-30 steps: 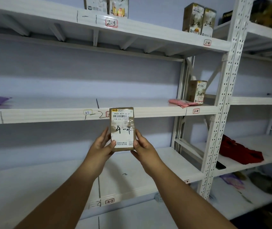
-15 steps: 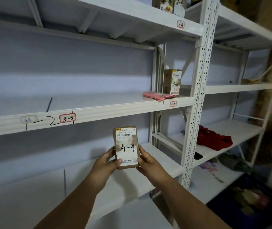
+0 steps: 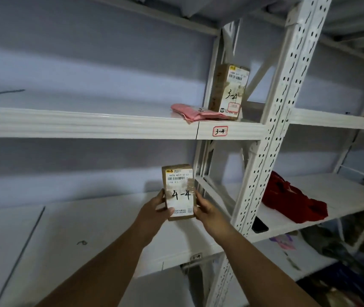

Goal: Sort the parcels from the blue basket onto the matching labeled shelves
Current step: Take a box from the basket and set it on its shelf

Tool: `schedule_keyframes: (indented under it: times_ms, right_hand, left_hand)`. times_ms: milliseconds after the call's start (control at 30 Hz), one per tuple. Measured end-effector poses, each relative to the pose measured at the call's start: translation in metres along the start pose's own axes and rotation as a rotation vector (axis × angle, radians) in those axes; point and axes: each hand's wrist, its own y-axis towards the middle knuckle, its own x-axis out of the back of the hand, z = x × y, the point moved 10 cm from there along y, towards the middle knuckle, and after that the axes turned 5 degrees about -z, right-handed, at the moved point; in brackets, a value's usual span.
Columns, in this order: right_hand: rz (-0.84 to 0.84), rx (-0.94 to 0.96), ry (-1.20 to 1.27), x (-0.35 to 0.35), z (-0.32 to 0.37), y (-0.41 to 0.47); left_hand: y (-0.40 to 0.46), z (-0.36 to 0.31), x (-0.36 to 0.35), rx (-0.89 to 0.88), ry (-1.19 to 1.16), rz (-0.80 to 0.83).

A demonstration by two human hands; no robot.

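Left hand [image 3: 154, 210] and right hand [image 3: 207, 210] gripping upright 4-4 parcel [image 3: 179, 191] | 3-4 shelf label [image 3: 220, 131] at 1 o'clock | red bag [image 3: 291, 201] at 3 o'clock

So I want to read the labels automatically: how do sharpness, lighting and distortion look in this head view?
Head view: the held parcel and its "4-4" are sharp; the 3-4 shelf tag is readable; the tag on the shelf edge below the hands is too blurred to read. Light is dim and bluish, without harsh glare. Wide-angle distortion bends the upright post, and the lower right corner is dark.
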Motion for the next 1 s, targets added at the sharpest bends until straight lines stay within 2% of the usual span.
schedule_keyframes:
  times_ms: [267, 433, 633, 867, 1000]
  right_hand:
    - [-0.017, -0.096, -0.071, 0.069, -0.097, 0.044]
    - [0.049, -0.13, -0.072, 0.058, -0.153, 0.055]
    - [0.095, -0.197, -0.06, 0.041, -0.21, 0.07]
    - [0.162, -0.277, 0.089, 0.039, -0.227, 0.069]
    - [0.185, -0.281, 0.056, 0.045, -0.214, 0.063]
  left_hand:
    - [0.046, 0.065, -0.073, 0.085, 0.269, -0.163]
    - [0.051, 0.118, -0.089, 0.158, 0.346, -0.189]
    - [0.058, 0.164, -0.096, 0.229, 0.296, -0.165]
    - [0.062, 0.179, -0.107, 0.288, 0.266, -0.169]
    - [0.059, 0.167, -0.096, 0.35, 0.346, -0.175]
